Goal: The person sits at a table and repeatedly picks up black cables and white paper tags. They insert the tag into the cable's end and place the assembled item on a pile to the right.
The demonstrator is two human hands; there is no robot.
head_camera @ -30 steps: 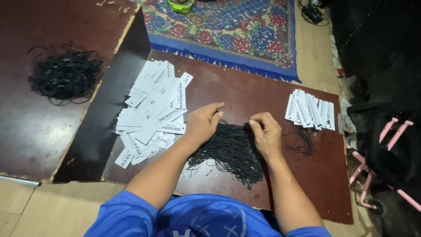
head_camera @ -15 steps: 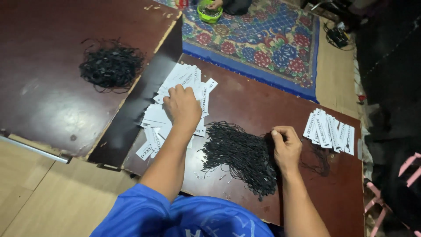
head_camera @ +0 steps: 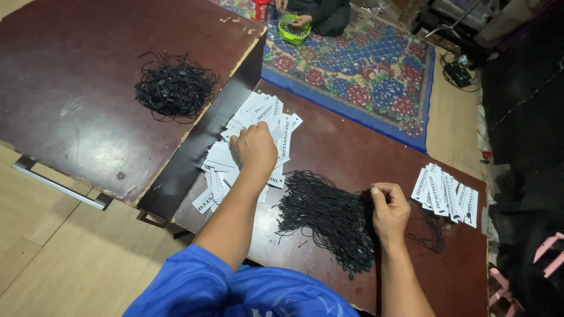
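left hand (head_camera: 254, 147) rests fingers curled on the loose white paper tags (head_camera: 249, 147) at the low board's (head_camera: 352, 158) left edge; whether it grips one cannot be told. right hand (head_camera: 388, 208) pinches a strand from the black string pile (head_camera: 329, 220) mid-board. lift one tag only; draw one string clear.

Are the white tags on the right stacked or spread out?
Spread: the white tags lie fanned in an overlapping row on the brown board, not piled.
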